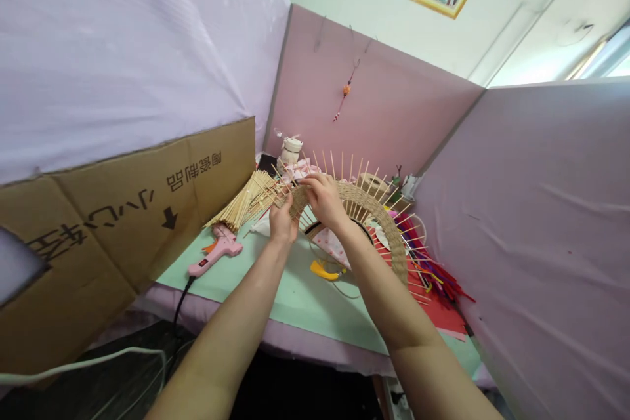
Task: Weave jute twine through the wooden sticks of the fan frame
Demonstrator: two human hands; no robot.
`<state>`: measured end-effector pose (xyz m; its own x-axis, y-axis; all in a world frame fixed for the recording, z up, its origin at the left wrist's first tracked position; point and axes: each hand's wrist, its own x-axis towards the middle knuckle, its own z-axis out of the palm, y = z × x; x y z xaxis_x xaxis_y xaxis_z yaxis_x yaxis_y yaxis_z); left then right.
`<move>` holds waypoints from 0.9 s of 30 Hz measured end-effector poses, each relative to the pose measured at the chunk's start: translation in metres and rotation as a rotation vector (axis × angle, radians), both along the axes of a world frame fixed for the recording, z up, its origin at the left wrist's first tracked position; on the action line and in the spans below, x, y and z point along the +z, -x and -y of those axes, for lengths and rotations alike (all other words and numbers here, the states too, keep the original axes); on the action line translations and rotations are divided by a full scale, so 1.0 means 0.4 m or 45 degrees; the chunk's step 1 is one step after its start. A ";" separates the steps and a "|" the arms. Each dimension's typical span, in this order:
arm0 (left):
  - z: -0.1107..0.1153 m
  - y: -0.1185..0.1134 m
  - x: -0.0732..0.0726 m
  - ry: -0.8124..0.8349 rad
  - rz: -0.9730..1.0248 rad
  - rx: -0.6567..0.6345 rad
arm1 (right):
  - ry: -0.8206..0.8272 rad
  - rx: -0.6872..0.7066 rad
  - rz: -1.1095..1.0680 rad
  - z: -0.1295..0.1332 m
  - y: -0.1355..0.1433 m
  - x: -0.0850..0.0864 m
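Note:
A fan-shaped piece of thin wooden sticks, woven through with a curved band of tan cord (377,202), stands raised over the table. My left hand (284,218) is closed on the left end of the band, thumb on the near face. My right hand (323,198) sits just to its right, its fingers bent over the band and pressed onto it. Bare stick tips fan out beyond the outer edge. Below the arch shows a pale panel with pink dots (333,244) and a dark rim. A yellow tassel (325,270) lies under it, beside a thin cord.
On the left lie a pink glue gun (216,254) with a black cable and a bundle of wooden sticks (241,203). A cardboard sheet (123,216) leans behind them. Coloured strips (438,272) and red sheets (445,315) are at right. A white jar (291,149) stands behind.

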<state>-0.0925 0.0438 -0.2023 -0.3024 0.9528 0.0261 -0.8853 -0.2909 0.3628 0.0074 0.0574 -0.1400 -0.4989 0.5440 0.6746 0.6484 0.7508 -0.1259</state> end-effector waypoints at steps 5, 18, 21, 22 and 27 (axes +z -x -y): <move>0.004 -0.004 0.005 -0.057 -0.005 0.043 | -0.028 -0.128 0.186 -0.013 0.015 0.010; 0.004 -0.008 0.002 -0.090 -0.037 0.070 | 0.139 -0.372 0.324 -0.045 0.054 0.025; 0.002 -0.008 -0.001 -0.086 -0.037 0.068 | 0.153 -0.420 0.318 -0.039 0.060 0.028; 0.002 -0.009 -0.002 -0.088 -0.041 0.068 | 0.165 -0.441 0.306 -0.036 0.063 0.029; 0.005 -0.007 0.004 -0.134 -0.057 0.030 | 0.219 -0.530 0.228 -0.026 0.071 0.027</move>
